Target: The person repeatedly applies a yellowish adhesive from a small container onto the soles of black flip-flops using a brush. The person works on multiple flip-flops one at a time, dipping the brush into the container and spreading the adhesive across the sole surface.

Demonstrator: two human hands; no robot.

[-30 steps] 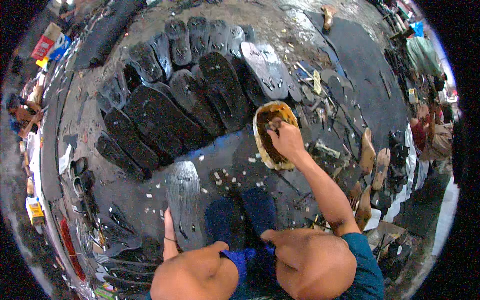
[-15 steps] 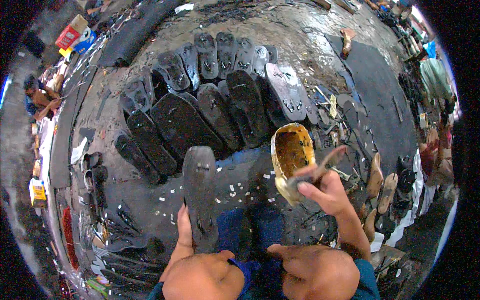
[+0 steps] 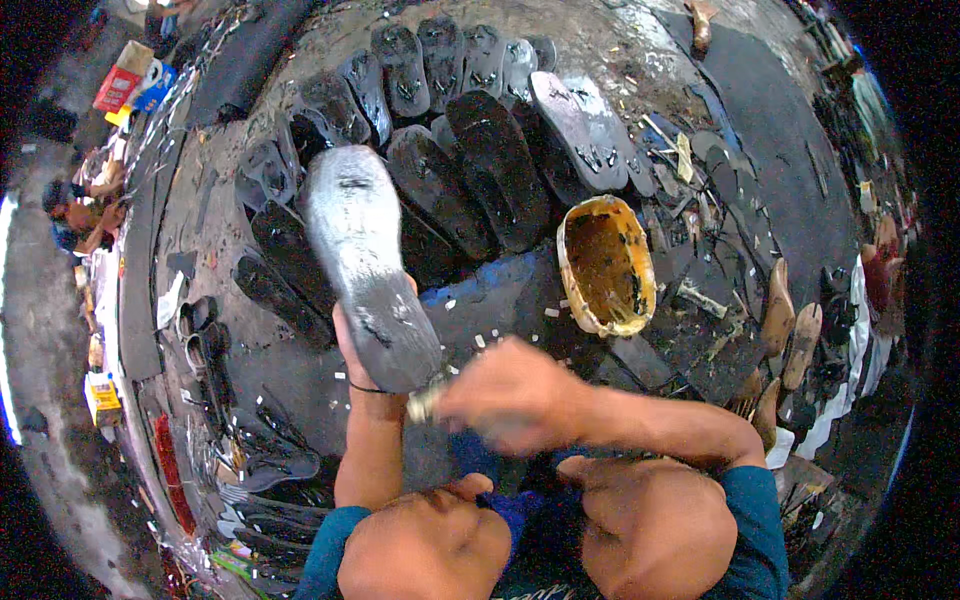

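Head view: right hand [image 3: 515,398], gripping a brush [image 3: 424,405], had swung from tub [image 3: 566,278] toward the sole [image 3: 362,235] left hand [image 3: 353,345] gripped, dipping seemingly done.

The grimy floor [image 3: 620,50] carries dark sandal soles [image 3: 498,175] across the upper centre, a yellowish oval tub [image 3: 571,288] right of centre, wooden shoe lasts [image 3: 778,318] farther right and a dark sheet [image 3: 790,150] at upper right.

Over there, rows of soles [image 3: 497,170] lie behind the raised sandal sole [image 3: 372,260]; right of it stands the tub [image 3: 568,280], shoe lasts [image 3: 779,310] farther right.
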